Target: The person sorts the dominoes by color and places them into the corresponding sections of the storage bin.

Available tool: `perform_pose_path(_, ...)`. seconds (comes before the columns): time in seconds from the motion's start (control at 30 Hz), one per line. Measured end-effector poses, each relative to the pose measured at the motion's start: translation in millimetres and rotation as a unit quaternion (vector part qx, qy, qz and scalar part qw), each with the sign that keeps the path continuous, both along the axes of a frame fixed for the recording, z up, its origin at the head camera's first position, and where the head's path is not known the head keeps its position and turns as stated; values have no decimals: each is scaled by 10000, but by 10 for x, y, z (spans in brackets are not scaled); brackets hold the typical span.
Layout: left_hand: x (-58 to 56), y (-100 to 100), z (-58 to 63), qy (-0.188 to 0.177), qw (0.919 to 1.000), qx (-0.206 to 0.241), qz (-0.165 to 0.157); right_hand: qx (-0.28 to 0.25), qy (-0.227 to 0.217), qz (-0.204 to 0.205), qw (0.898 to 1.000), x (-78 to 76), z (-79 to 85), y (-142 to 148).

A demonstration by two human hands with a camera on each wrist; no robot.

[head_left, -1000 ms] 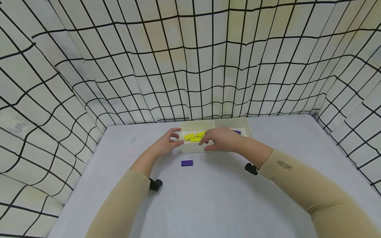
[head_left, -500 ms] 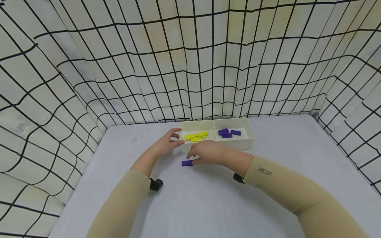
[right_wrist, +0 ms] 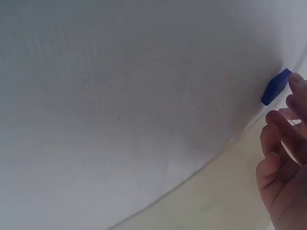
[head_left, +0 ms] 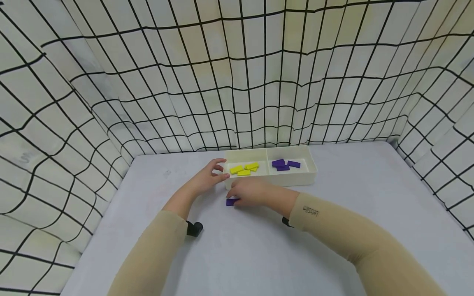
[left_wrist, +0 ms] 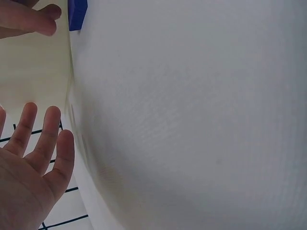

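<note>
In the head view my left hand (head_left: 207,177) is at the left end of a white two-compartment box (head_left: 292,180), its fingertips right at the wall. The left wrist view shows the fingers of that hand (left_wrist: 41,160) spread and relaxed. My right hand (head_left: 249,192) is low over the table in front of the box, thumb and fingers pinching a flat purple block (head_left: 230,202) by its right part. The right wrist view has this block (right_wrist: 277,87) beside the fingertips, the other fingers loosely curled. Part of the block is hidden behind the hand.
Several yellow blocks (head_left: 243,173) lie in the box's left compartment, and several purple blocks (head_left: 293,164) in its right one. A white cloth covers the table (head_left: 237,255). Behind the box and along both sides rises a white wall with black netting (head_left: 207,82).
My right hand has moved from over the box down and toward me to the loose purple block, uncovering the purple blocks in the right compartment. My left hand has stayed in place.
</note>
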State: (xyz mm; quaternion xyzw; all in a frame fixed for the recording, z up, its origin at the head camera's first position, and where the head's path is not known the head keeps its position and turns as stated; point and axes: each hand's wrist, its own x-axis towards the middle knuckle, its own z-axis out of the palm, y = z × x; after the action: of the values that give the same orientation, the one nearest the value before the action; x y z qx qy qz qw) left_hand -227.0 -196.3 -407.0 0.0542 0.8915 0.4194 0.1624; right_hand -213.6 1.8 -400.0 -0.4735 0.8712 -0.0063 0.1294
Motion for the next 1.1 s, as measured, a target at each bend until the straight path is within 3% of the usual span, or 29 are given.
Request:
perform_pose_path(0.43,3,5,13,61,10000,46,-12,-43,91,209,9997,-58,-94,-18)
perform_pose_path(0.63,4,10,20,18,10000,71,-35,-49,-57,52,10000,-61,-93,-16)
perform_pose_path(0.9,-1,1,14,10,10000,73,-38,-265,-425,-253,9984,-20,31,92)
perform_pose_path(1.1,10,4,26,-23,10000,31,-22,-447,-315,-393,9977,-14,168,255)
